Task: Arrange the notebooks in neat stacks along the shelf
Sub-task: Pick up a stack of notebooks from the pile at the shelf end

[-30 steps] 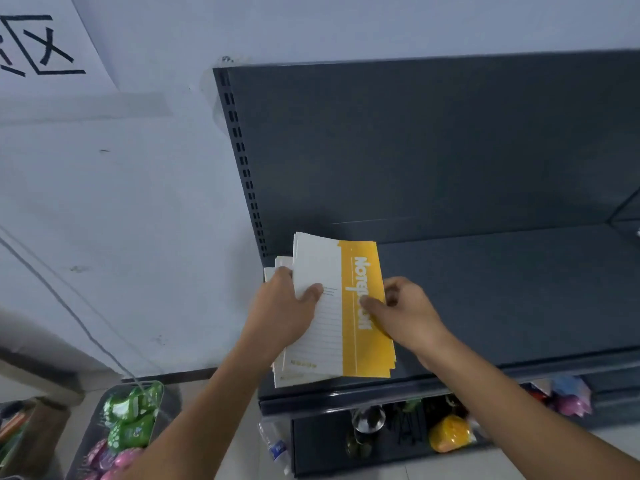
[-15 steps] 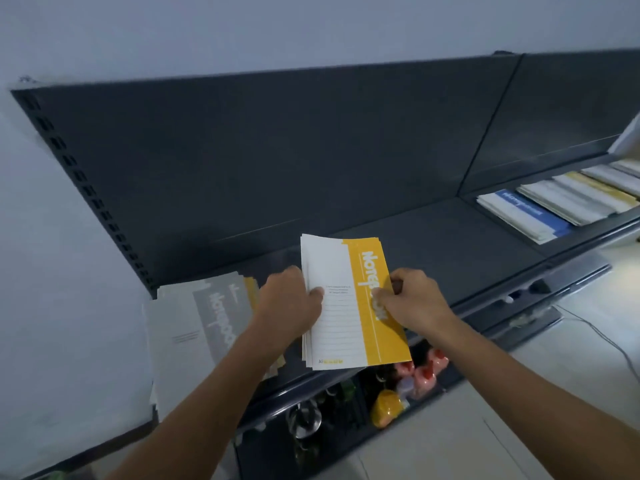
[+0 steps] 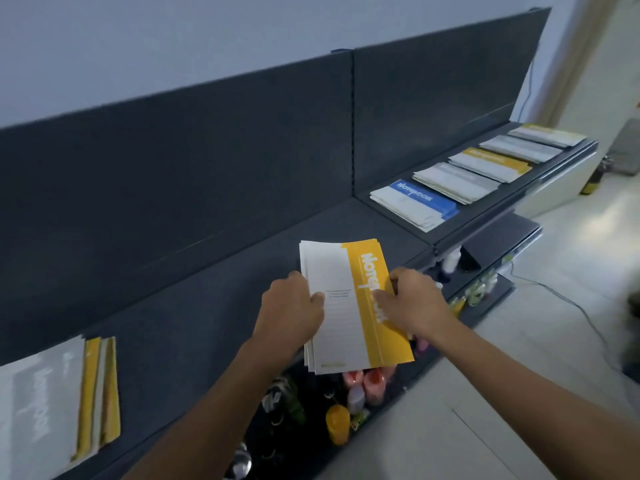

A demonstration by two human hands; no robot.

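hands: both clamped on the same thing. My left hand (image 3: pixel 291 313) grips the white long edge, thumb on top, and my right hand (image 3: pixel 412 306) pinches the yellow long edge.
what they hold: a yellow bundle of notebooks (image 3: pixel 349 306), several thin ones together.
where it is: over the front edge of the shelf (image 3: pixel 207 299), about midway between the grey-topped stack (image 3: pixel 48 403) at the left end and the blue-topped stack (image 3: pixel 415 202) that starts the row on the right. The near end hangs out past the front edge. Can't tell if the far end is touching the shelf yet.
risk 1: the covers are fanned, edges staggered at both short ends. If I loosen up before it's flat, I reckon the bottom ones slide out.
risk 2: with that overhang, anything that slips drops onto the bottles (image 3: pixel 337 424) on the lower shelf, or the floor.
risk 3: setting it down skewed, so it looks sloppy next to the right-hand row.
long axis: front to back across the shelf, leaning a touch left at the far end.
pointing: yellow band on the right side, title running along the long axis, far short end aimed at the back panel (image 3: pixel 173 174).
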